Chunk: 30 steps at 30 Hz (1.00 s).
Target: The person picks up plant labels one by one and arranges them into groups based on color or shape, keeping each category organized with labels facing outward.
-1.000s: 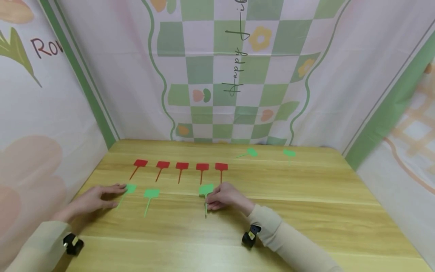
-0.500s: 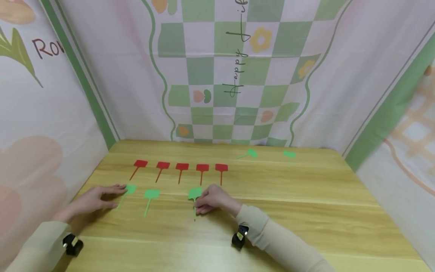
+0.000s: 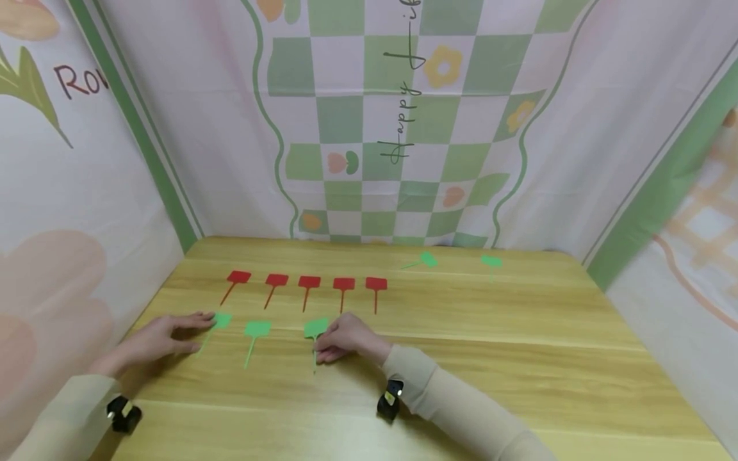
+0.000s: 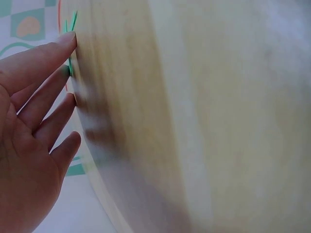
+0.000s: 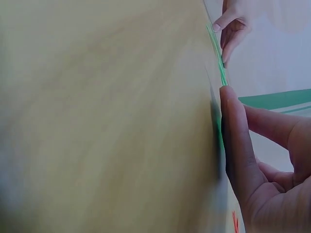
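Note:
My right hand pinches the stem of a green T-shaped plant label, close over the tabletop. In the right wrist view, a sliver of that label's green shows beside the fingers. To the left lies a second green plant label, its stem pointing toward the person. My left hand rests on the table at the left, fingers extended. Its fingertips touch the plate of a third green plant label. The left wrist view shows the fingers stretched out along the tabletop.
Behind the green labels runs a row of several red plant labels. Two more green labels lie near the back edge, one tilted sideways and one straighter. Printed curtains enclose the wooden table.
My right hand has moved left with the green plant label, bringing it nearer the second green one. The left hand and the other labels stay where they were.

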{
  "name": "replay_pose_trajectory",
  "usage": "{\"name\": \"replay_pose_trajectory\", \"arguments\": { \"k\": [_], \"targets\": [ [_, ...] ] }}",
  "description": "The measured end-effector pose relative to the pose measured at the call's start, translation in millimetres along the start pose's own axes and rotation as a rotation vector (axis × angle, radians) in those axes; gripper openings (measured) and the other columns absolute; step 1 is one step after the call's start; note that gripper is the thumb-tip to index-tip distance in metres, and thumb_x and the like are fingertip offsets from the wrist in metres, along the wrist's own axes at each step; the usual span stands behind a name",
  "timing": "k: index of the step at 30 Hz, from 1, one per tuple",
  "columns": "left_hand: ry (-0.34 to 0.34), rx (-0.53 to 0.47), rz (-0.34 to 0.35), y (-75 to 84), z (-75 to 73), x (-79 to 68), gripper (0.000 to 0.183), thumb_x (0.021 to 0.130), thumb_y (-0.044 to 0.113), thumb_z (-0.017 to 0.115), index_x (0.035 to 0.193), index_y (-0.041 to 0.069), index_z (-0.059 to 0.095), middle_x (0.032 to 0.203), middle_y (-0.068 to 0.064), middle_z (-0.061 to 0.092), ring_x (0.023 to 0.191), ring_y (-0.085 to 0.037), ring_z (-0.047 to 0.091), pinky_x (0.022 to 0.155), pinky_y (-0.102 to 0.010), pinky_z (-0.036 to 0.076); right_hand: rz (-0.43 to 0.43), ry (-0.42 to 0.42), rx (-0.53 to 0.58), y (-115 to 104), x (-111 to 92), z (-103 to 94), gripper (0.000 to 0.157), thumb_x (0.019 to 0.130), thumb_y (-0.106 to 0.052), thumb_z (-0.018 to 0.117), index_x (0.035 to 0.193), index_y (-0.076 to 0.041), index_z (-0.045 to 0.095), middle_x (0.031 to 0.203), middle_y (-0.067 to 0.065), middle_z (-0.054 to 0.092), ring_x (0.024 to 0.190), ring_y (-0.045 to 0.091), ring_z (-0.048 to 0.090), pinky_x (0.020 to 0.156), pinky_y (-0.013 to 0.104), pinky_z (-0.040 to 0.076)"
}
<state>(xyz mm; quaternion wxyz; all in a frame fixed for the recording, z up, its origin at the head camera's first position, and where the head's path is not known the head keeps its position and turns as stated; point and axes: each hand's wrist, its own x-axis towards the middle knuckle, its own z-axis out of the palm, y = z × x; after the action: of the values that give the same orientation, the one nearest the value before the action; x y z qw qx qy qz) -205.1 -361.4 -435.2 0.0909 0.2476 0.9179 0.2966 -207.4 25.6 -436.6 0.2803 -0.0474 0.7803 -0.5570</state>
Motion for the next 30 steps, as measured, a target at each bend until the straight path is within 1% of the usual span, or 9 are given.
{"name": "replay_pose_trajectory", "arguments": {
  "k": [6,11,15,20,30],
  "targets": [
    [0.002,0.0,-0.005,1.0,0.3,0.2,0.052,0.082,0.031,0.071,0.128,0.009,0.059,0.143,-0.018,0.044,0.13,-0.049,0.032,0.1,-0.069,0.026,0.012,0.014,0.011,-3.3,4.0,6.1,0.01,0.082,-0.006,0.071,0.082,0.004,0.072,0.074,0.017,0.072,0.055,0.012,0.068,0.058,0.025,0.057],
    [-0.004,-0.011,-0.014,2.1,-0.4,0.1,0.052,0.083,0.031,0.07,0.129,0.009,0.059,0.144,-0.018,0.043,0.132,-0.049,0.031,0.1,-0.07,0.025,-0.001,0.005,0.027,-6.0,6.0,9.8,0.01,0.082,-0.005,0.07,0.082,0.005,0.071,0.075,0.018,0.072,0.056,0.012,0.068,0.058,0.025,0.057],
    [-0.006,-0.02,-0.025,2.7,-0.7,-0.3,0.053,0.082,0.031,0.07,0.129,0.009,0.059,0.144,-0.018,0.043,0.132,-0.049,0.031,0.1,-0.07,0.024,-0.007,0.0,0.038,-7.2,9.1,13.8,0.01,0.082,-0.005,0.071,0.079,0.005,0.071,0.073,0.017,0.072,0.052,0.01,0.066,0.056,0.024,0.056],
    [0.002,-0.006,-0.007,1.7,-0.2,0.4,0.053,0.082,0.031,0.071,0.128,0.008,0.059,0.143,-0.018,0.044,0.131,-0.049,0.032,0.1,-0.07,0.024,0.011,0.011,0.064,-9.5,13.1,18.3,0.01,0.082,-0.005,0.07,0.077,0.004,0.071,0.07,0.016,0.072,0.049,0.009,0.064,0.054,0.023,0.056],
    [-0.004,0.006,-0.002,-1.9,0.0,0.4,0.054,0.082,0.032,0.07,0.129,0.008,0.058,0.143,-0.017,0.044,0.131,-0.049,0.032,0.101,-0.067,0.026,0.021,0.024,0.082,-14.1,15.2,21.9,0.011,0.081,-0.005,0.071,0.077,0.005,0.072,0.075,0.02,0.072,0.052,0.013,0.067,0.055,0.026,0.057]
  ]
}}
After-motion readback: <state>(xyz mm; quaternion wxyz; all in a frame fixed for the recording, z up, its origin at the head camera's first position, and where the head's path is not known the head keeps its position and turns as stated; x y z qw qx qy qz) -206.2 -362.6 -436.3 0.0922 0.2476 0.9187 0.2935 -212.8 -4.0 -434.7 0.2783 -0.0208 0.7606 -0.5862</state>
